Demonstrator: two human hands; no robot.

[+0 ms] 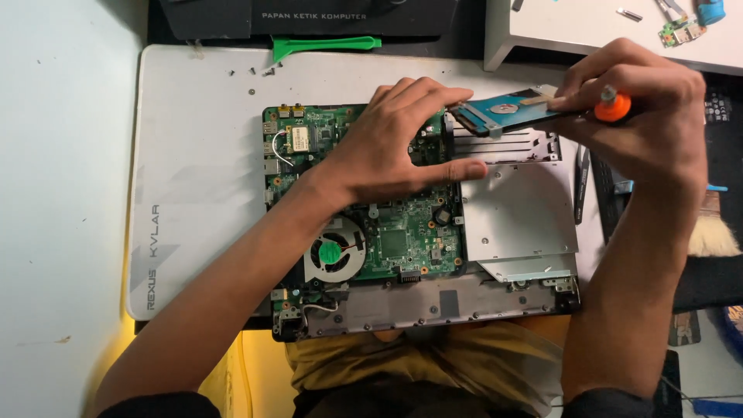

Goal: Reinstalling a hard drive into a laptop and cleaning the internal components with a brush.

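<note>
Green pry tool (325, 44) above white mat (193, 178); loose screws (259, 72); brush (712, 232) at right.

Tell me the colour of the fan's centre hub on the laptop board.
Green, on the cooling fan seated in the open laptop base; the head view shows it best.

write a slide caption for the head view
Left hand steadies the hard drive over an opened laptop; right hand grips an orange-handled screwdriver.

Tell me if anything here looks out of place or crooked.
The hard drive sits tilted, one end raised out of its bay in the opened laptop, with the left hand and right hand on it. A few loose screws lie scattered on the white mat above the laptop.
</note>
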